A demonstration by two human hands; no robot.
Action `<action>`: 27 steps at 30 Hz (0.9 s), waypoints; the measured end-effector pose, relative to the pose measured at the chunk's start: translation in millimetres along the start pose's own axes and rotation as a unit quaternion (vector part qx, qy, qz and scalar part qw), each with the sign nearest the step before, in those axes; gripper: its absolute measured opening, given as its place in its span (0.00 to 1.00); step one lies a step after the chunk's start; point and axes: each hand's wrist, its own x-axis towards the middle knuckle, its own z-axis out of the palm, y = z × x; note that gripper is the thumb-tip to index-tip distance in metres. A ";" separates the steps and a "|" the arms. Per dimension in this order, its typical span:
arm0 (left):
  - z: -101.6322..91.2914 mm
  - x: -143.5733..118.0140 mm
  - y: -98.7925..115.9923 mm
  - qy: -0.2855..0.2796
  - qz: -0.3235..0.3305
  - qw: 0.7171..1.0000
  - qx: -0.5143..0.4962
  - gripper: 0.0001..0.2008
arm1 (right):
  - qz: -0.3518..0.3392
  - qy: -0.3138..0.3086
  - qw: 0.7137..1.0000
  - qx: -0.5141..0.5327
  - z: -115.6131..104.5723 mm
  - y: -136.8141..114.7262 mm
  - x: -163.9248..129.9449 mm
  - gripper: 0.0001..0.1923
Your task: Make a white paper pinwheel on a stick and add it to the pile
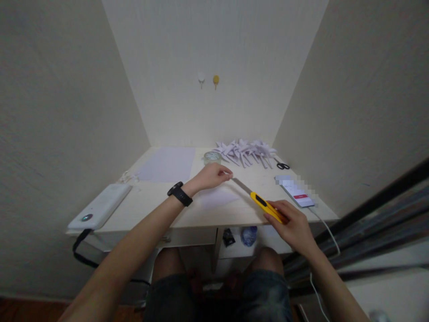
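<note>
In the head view my right hand point(290, 223) is wrapped round the yellow handle of a utility knife point(263, 206). Its long blade is out and points up and left. My left hand point(212, 175), with a black watch on the wrist, is closed in a pinch right by the blade's tip. Whatever its fingers hold is too small to make out. Beneath that hand a pale piece of paper point(217, 198) lies on the desk. Just behind it sits a roll of clear tape point(212, 157).
Folded paper pinwheels point(246, 151) are piled at the back, beside black-handled scissors point(283, 165). A pale sheet point(167, 164) lies back left. A white device point(100, 208) with a black strap or cable stands left; a phone point(296, 192) on a cable lies right. Walls enclose the desk.
</note>
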 end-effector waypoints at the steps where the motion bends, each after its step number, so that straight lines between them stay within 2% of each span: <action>1: -1.1 -4.1 2.2 0.045 -0.001 0.998 0.038 0.13 | 0.022 0.023 0.999 -0.023 2.9 4.3 6.5 0.17; 2: -0.5 -9.0 4.2 0.061 0.006 0.996 0.070 0.14 | 0.050 0.037 0.996 -0.056 7.1 8.0 14.6 0.18; 3: 2.1 -14.4 5.9 0.051 0.023 0.994 0.096 0.15 | 0.077 0.035 0.992 -0.097 12.4 10.4 24.0 0.19; 5: 12.6 -25.2 8.2 -0.034 0.091 0.985 0.139 0.15 | 0.115 0.003 0.977 -0.177 26.3 10.7 44.6 0.20; 7: 27.6 -34.2 8.1 -0.094 0.138 0.970 0.175 0.16 | 0.144 -0.044 0.961 -0.233 41.7 6.3 63.6 0.19; 10: 49.9 -43.2 3.2 -0.133 0.133 0.962 0.197 0.22 | 0.160 -0.085 0.943 -0.279 60.4 -0.9 82.7 0.18; 13: 64.9 -49.1 -4.6 -0.122 0.132 0.962 0.205 0.25 | 0.149 -0.096 0.939 -0.296 69.3 -1.0 90.7 0.17; 17: 73.7 -54.4 -10.4 -0.092 0.128 0.964 0.213 0.25 | 0.136 -0.094 0.938 -0.304 71.7 7.4 94.4 0.18; 22: 79.4 -55.8 -2.7 -0.108 0.094 0.965 0.218 0.25 | 0.140 -0.101 0.939 -0.297 72.2 13.8 93.9 0.20; 25: 85.6 -55.5 5.5 -0.103 0.054 0.969 0.216 0.26 | 0.123 -0.074 0.937 -0.318 71.7 9.6 87.5 0.22; 27: 90.0 -55.0 9.3 -0.095 0.037 0.973 0.208 0.29 | 0.071 -0.039 0.942 -0.325 71.7 5.2 80.4 0.22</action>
